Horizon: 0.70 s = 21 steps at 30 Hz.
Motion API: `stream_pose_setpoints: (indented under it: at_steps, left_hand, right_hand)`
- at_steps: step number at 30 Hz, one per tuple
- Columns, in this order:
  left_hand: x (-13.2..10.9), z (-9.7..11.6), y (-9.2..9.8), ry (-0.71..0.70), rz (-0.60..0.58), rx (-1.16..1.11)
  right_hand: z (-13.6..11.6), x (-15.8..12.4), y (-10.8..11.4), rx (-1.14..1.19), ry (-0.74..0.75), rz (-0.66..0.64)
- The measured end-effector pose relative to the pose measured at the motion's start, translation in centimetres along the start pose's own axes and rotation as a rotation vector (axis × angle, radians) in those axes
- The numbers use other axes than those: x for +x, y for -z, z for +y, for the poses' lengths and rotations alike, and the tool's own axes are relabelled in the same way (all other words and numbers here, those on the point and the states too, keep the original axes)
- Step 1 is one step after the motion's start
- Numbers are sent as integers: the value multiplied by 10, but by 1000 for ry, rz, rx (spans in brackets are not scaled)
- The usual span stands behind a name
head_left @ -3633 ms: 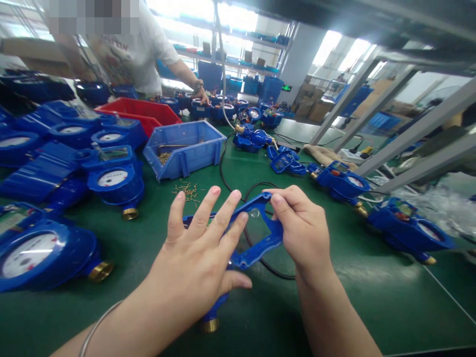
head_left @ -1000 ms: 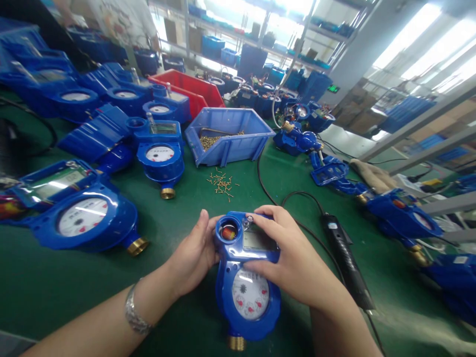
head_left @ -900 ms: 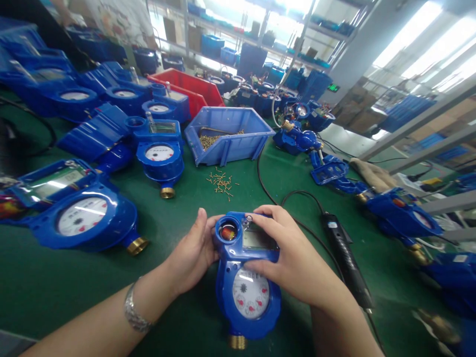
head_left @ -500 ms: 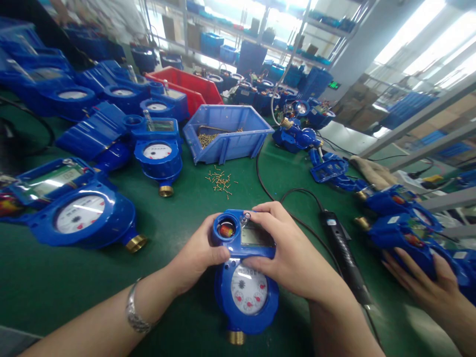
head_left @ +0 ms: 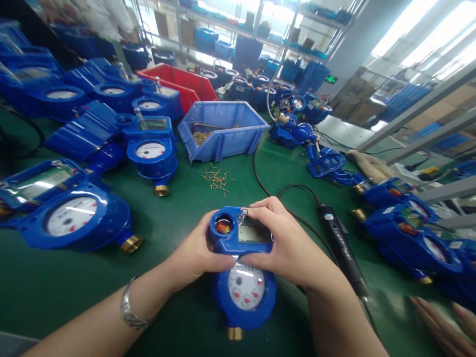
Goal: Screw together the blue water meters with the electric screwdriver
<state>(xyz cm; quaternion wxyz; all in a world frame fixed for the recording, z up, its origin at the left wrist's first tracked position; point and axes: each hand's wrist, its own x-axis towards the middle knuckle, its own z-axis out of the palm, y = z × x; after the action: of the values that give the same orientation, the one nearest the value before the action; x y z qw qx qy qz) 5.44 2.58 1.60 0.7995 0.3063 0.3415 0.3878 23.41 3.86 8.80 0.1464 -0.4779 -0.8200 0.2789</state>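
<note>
A blue water meter (head_left: 245,292) stands before me, its white dial with red pointers facing up and its brass threaded end toward me. My left hand (head_left: 199,250) grips the left side of its upper housing, thumb on the edge just above the dial. Around the right side my right hand (head_left: 286,238) is closed, the index finger at a small clear tube (head_left: 243,214) beside the grey display window (head_left: 255,233). A round opening at the housing's upper left shows a red and orange part (head_left: 223,226) inside. The undersides of both hands are hidden.
Beyond the meter lie loose brass screws (head_left: 216,178) and a blue bin (head_left: 230,141) of screws. A black electric screwdriver (head_left: 342,250) with its cable lies at right. Several blue meters (head_left: 150,153) stand left; others (head_left: 416,243) lie right, near a co-worker's blurred hand (head_left: 442,322).
My left thumb has slid right and down to the edge above the dial. The co-worker's hand has let go of the meter at right and moved down toward the frame's edge.
</note>
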Motion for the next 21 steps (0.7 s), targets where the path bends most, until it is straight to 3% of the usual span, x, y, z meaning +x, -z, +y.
stream_pose_setpoints:
  at_steps: [10, 14, 18, 21]
  left_hand:
    - [0, 6, 3, -2, -74, 50]
    - [0, -1, 2, -95, 35, 103]
    - [0, -7, -2, -115, 146, 131]
    - [1, -8, -5, -106, 147, 136]
  right_hand:
    - [2, 1, -3, -29, -12, 0]
    - [4, -1, -12, 7, -5, 49]
    - [13, -2, -26, 386, -50, 256]
    - [19, 0, -33, 793, -366, 401]
